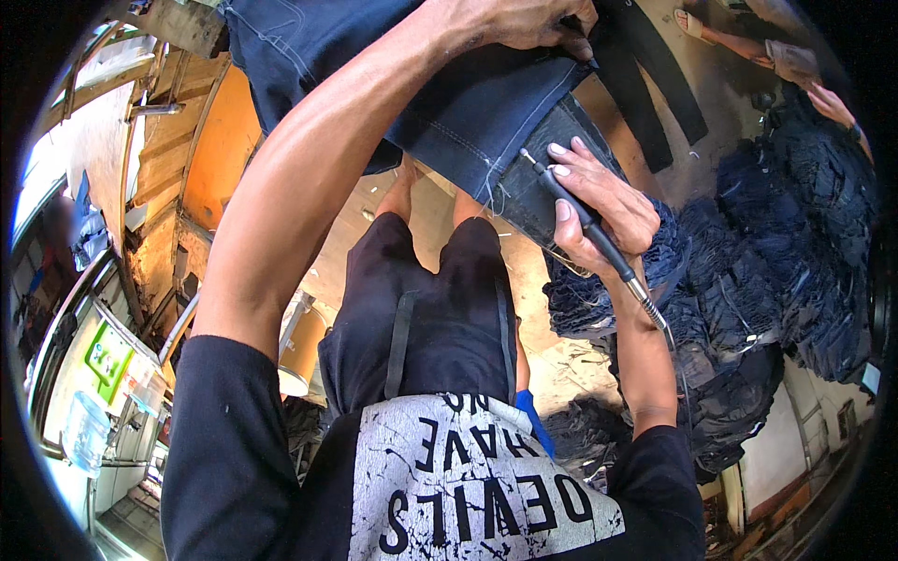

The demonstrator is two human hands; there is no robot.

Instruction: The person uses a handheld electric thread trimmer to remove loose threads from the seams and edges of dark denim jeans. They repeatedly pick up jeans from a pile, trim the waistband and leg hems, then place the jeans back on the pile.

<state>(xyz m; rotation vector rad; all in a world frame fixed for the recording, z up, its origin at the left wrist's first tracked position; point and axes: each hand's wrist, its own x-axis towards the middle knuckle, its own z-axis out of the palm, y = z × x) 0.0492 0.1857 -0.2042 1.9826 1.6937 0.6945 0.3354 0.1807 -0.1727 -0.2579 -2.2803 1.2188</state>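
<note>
My left hand [538, 23] reaches across the top with bent fingers, pinching the edge of a dark blue denim garment [449, 112]. A stitched hem and a few loose threads show along the garment's near edge. Under that hem sticks out a flat, dark, worn piece [533, 201], partly covered by the denim. My right hand [608, 201] is wrapped round a black pen-shaped rotary handpiece [589, 224] with a metal spring collar and a cord at its rear. Its small pale tip [526, 153] points at the denim close to the hem; whether it touches, I cannot tell.
Large heaps of dark denim [776, 252] lie at the right. Black trousers [645, 84] are spread on the floor beyond my hands. Another person's arm and hand [828, 103] show at the upper right. Left are an orange panel [224, 150], a metal can [301, 346] and a clear water bottle [86, 430].
</note>
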